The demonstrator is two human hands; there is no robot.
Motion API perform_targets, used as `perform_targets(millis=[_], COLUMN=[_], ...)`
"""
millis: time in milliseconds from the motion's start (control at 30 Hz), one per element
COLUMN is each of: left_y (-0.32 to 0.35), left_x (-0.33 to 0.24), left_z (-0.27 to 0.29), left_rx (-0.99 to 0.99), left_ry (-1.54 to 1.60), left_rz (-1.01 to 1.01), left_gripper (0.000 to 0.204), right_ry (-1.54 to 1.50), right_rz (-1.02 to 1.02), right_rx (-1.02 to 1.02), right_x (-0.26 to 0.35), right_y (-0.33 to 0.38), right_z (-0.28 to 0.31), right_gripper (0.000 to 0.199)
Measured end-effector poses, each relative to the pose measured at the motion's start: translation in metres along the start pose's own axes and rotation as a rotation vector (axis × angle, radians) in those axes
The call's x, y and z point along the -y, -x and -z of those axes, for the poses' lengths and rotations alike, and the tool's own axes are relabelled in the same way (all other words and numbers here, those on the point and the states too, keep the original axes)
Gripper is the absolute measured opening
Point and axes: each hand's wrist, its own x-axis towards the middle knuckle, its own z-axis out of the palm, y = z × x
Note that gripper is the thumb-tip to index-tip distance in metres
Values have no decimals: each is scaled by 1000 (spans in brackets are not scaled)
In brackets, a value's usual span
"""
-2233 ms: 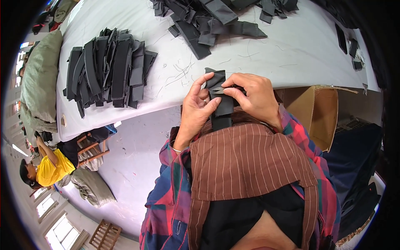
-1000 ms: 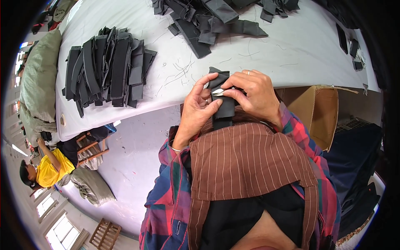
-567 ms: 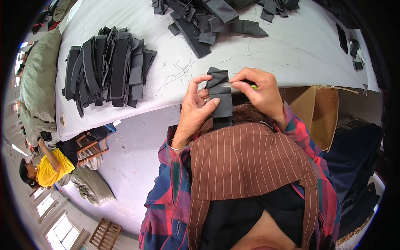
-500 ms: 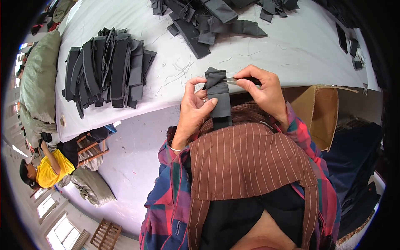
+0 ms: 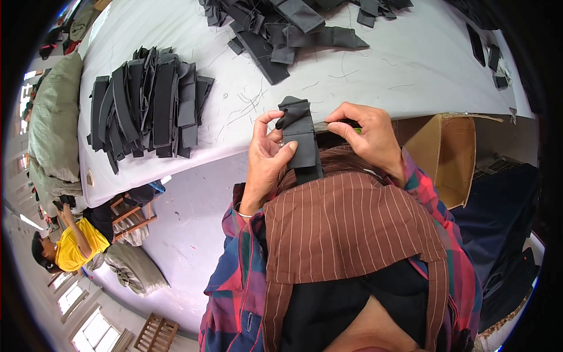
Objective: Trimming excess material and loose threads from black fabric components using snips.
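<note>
My left hand pinches a folded dark grey fabric strip between thumb and fingers, at the near edge of the table in front of my apron. The strip's top end is bunched, and its lower end hangs toward my lap. Just to the right, my right hand is closed round small thread snips, their metal blades pointing at the strip's right edge. Most of the snips' handle is hidden by my fingers. I cannot tell whether the blades touch the cloth.
A row of dark strips lies on the white table at left, and a loose heap farther back. Thread ends are scattered between. An open cardboard box stands below the edge at right. A person in yellow works far left near sacks.
The snips have drawn back slightly from the strip, which my left hand has shifted a little left and tilted. The view has shifted slightly.
</note>
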Motion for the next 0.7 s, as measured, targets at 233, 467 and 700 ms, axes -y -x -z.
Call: perform_targets(millis=[233,467,700], left_y=[1,2,1], left_x=[-2,-2,-2], left_z=[-3,0,0], left_rx=[-18,-19,-20], left_ry=[10,8,-12], left_rz=[6,2,10], left_gripper=[59,60,59], right_ry=[0,-10,-33], right_rz=[46,15,14], right_rx=[-17,-12,3], right_x=[1,3,1], right_y=[0,0,0], right_z=[-5,-3,-6], right_gripper=[9,9,10])
